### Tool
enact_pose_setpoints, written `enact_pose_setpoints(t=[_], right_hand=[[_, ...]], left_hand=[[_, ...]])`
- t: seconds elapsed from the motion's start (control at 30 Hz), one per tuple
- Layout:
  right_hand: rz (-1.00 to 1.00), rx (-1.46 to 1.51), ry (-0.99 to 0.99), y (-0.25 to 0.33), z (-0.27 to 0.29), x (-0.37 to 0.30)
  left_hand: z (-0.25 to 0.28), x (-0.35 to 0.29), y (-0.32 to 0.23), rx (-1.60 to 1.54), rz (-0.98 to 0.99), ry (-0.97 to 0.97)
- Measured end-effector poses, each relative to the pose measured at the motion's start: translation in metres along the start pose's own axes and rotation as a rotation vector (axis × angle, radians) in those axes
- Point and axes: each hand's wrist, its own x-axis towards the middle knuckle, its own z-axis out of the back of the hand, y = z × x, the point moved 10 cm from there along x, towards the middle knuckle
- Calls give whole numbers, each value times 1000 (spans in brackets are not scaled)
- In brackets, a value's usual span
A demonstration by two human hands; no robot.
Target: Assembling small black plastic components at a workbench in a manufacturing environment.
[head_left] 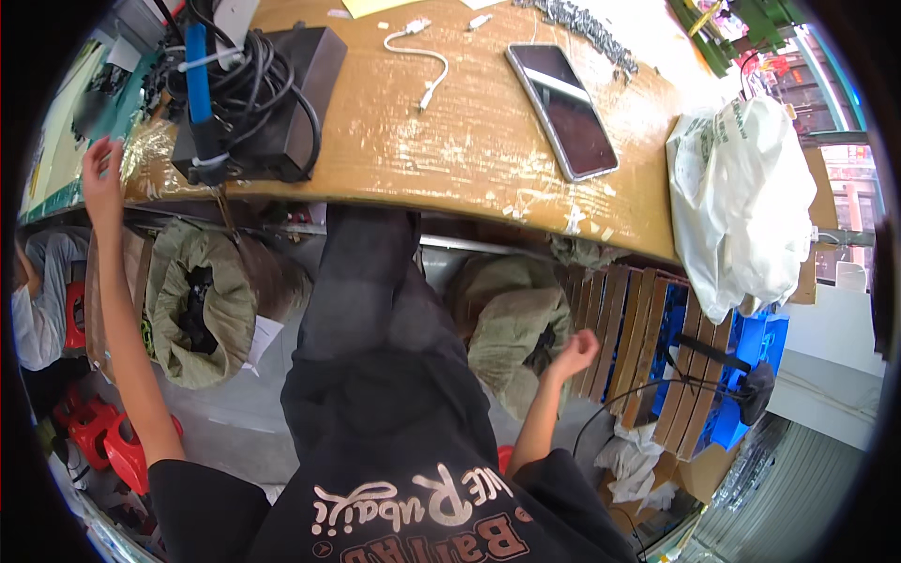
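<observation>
My left hand [101, 167] is raised at the table's left end, next to the green mat [58, 195]. Its fingers are loosely bent and a little apart, with nothing visible in them. Just beyond the fingertips is a dark, blurred thing [92, 114] that I cannot make out. My right hand [574, 355] hangs below the table edge, its fingers curled closed and no object showing. It is beside an open olive-green sack [507, 324]. Another such sack [174, 324] with dark contents stands near my left forearm.
On the wooden table [394, 159] lie a phone [568, 113], a short white cable [434, 61] and a black box [314, 70] with coiled black cables [253, 89]. A white plastic bag [737, 202] sits at the right edge, above stacked cartons [648, 328]. Red stools [122, 450] stand lower left, near a seated person [38, 314].
</observation>
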Motion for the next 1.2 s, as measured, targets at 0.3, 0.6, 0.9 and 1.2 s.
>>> enact_pose_setpoints(t=[0.3, 0.6, 0.9, 1.2], right_hand=[[572, 271, 380, 348, -145, 34], [1012, -448, 493, 369, -338, 144], [640, -416, 912, 349, -380, 163], [778, -426, 743, 388, -289, 91]], left_hand=[[-89, 24, -86, 311, -439, 211], [-77, 19, -103, 198, -453, 10], [-14, 9, -82, -33, -247, -299], [31, -95, -95, -1103, 317, -331]])
